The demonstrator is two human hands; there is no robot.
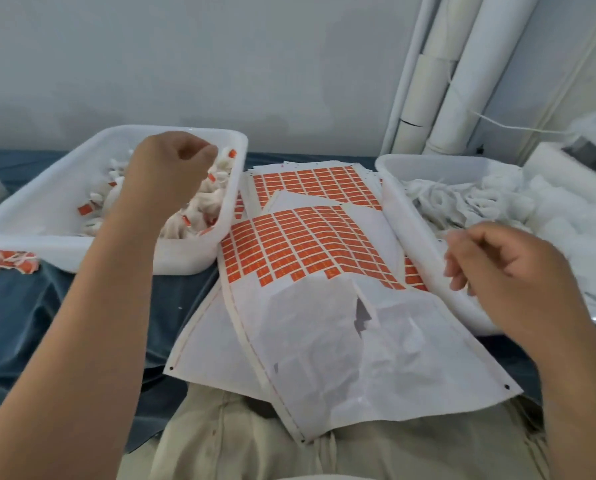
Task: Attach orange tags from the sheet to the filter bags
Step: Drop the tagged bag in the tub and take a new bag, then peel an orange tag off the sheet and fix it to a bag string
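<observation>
A sheet of orange tags [300,244] lies across my lap and the table, its lower part [341,341] peeled bare and torn. The white tray on the left [64,161] holds filter bags with orange tags [203,202]. My left hand [166,168] hovers over that tray with its fingers curled, and I see nothing in them. Plain white filter bags [480,199] fill the white tray on the right [393,202]. My right hand [504,261] is blurred over that tray's near rim, fingers loosely bent and holding nothing that I can see.
A second tag sheet [317,181] lies under the first, between the trays. Orange scraps [5,261] are heaped at the far left on the blue cloth [64,323]. White pipes [463,81] rise along the wall at the back right.
</observation>
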